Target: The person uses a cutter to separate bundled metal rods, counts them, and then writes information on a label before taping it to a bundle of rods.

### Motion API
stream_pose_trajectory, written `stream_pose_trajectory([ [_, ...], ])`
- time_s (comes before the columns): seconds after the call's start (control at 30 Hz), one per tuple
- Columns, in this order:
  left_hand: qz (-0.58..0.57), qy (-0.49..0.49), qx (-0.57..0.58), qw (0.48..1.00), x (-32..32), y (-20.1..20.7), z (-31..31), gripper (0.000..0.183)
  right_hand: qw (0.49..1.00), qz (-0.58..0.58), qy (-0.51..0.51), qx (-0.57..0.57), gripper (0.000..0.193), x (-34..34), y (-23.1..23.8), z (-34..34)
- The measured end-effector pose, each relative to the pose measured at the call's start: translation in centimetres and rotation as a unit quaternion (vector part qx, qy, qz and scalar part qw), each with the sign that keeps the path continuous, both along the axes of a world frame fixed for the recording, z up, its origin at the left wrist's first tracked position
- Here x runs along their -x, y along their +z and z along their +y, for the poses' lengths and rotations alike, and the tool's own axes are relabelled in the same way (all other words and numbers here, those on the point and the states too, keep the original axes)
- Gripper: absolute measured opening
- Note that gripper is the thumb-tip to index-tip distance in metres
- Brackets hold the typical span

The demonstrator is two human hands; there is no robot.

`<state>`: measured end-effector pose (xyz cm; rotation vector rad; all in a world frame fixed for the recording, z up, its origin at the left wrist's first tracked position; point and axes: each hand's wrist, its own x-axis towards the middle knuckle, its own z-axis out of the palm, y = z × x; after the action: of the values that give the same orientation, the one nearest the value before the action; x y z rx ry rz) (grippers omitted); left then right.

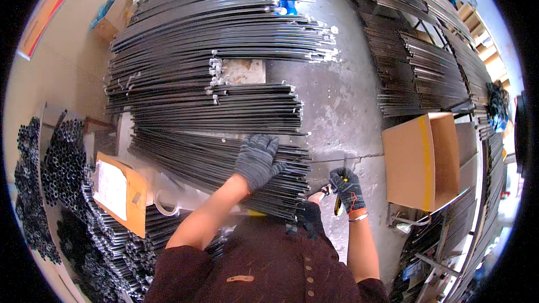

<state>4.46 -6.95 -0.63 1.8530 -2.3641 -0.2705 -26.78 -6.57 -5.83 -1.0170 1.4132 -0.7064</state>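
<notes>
Left hand, grey knit glove, lies palm down on near bundle of thin black rods, fingers extended, thumb spread. Right hand, similar glove, fingers curled around small black-and-yellow tool, type unclear, off the rods' right ends, above concrete floor. Cardboard box right of it; brown clipboard with white sheet left of near rods

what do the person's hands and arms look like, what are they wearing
The left hand and right hand wear dark grey knitted gloves; the right one has an orange edge at its cuff. Just below that is a pale, shiny wristband. Both forearms are bare up to dark maroon-brown sleeves.
</notes>
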Motion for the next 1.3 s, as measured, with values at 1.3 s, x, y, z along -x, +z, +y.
stream_pose_trajectory([
  [1.3,0.166,0.531,0.086,0.826,11.0,6.3,12.0,0.052,0.615,0.116,0.435,0.647,0.040,-34.5,1.9,-37.9],
])
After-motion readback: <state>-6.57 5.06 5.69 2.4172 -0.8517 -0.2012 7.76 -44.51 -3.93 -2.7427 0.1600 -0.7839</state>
